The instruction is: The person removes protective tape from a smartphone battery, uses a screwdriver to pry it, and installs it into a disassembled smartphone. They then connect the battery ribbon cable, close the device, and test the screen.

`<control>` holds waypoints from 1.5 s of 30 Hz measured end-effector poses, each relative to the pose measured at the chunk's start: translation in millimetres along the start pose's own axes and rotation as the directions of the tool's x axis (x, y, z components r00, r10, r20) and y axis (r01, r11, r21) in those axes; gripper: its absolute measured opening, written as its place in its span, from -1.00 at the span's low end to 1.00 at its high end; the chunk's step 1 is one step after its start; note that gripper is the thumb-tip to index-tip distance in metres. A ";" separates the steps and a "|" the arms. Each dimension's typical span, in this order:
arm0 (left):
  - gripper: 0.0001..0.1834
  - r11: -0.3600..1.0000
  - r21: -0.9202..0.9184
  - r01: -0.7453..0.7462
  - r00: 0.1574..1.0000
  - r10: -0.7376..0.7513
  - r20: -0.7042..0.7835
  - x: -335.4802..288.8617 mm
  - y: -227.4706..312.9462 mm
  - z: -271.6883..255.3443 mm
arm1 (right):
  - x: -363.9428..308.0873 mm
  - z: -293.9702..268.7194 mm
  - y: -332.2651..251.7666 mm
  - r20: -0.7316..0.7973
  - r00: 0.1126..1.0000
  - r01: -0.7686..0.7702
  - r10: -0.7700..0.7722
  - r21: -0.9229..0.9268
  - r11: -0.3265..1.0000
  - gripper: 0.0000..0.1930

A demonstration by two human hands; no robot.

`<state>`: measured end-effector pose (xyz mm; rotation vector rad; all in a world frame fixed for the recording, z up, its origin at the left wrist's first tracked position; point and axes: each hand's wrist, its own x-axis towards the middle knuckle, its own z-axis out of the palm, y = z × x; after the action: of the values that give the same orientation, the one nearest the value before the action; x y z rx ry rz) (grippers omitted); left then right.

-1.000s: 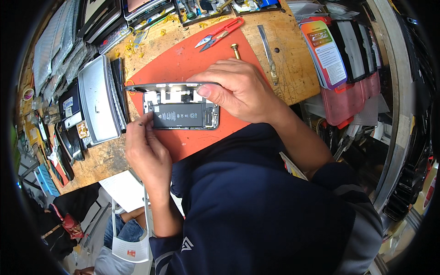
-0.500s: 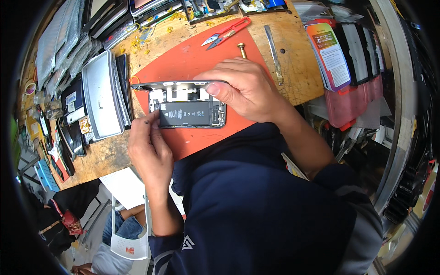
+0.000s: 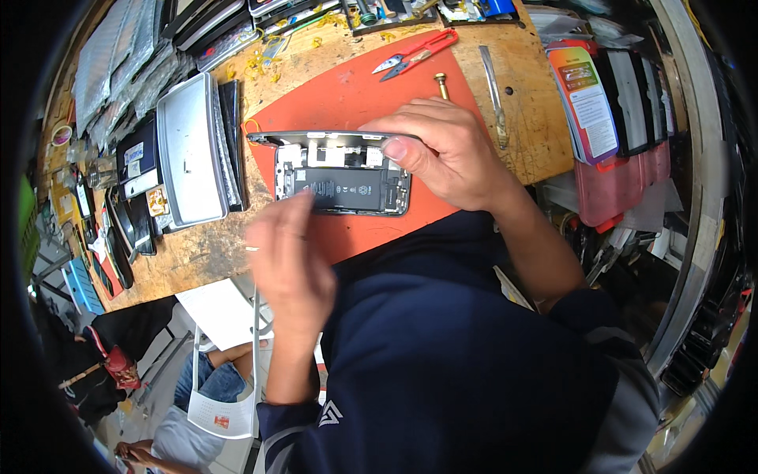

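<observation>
An opened smartphone (image 3: 387, 203) lies on the orange-red mat (image 3: 355, 233), its black battery (image 3: 339, 183) and inner parts exposed. Its screen panel (image 3: 304, 137) stands raised along the far edge, seen nearly edge-on. My right hand (image 3: 454, 154) pinches the panel's right end, thumb in front and fingers behind. At the phone's near left corner is my left hand (image 3: 288, 257), smeared by motion. Its fingertips overlap the corner in view; whether they touch or hold anything I cannot make out.
Red-handled thread snips (image 3: 414, 55), a brass screw-like piece (image 3: 441, 85) and a flat metal pry tool (image 3: 493, 95) lie beyond my right hand. A whitish tray (image 3: 189, 150) stands left of the mat. Phone cases (image 3: 584, 103) are stacked at right; a person sits at lower left.
My left hand has pulled back from the phone's left side toward me and is blurred. My right hand keeps its hold on the raised screen panel. The whole view has shifted slightly.
</observation>
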<state>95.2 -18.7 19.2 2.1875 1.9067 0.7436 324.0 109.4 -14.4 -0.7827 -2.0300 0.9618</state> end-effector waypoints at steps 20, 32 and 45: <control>-0.58 0.875 0.343 -0.343 0.938 0.338 0.078 -17.9 -4.9 45.4 | 0.6 1.0 -1.0 0.001 1.000 -0.009 0.009 -0.019 1.000 -0.68; -0.55 0.984 0.105 -0.147 0.975 0.126 0.185 14.0 17.5 24.5 | -3.7 6.9 -1.0 -0.095 0.993 -0.072 0.067 -0.050 0.996 -0.78; -0.62 0.996 -0.078 -0.050 0.996 0.056 0.073 21.2 5.2 27.7 | -4.9 8.0 5.9 -0.064 0.997 -0.039 0.034 -0.067 0.997 -0.78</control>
<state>113.9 6.5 3.1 2.1955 1.7617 0.7195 321.3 105.9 -24.5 -0.8784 -2.0091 0.8817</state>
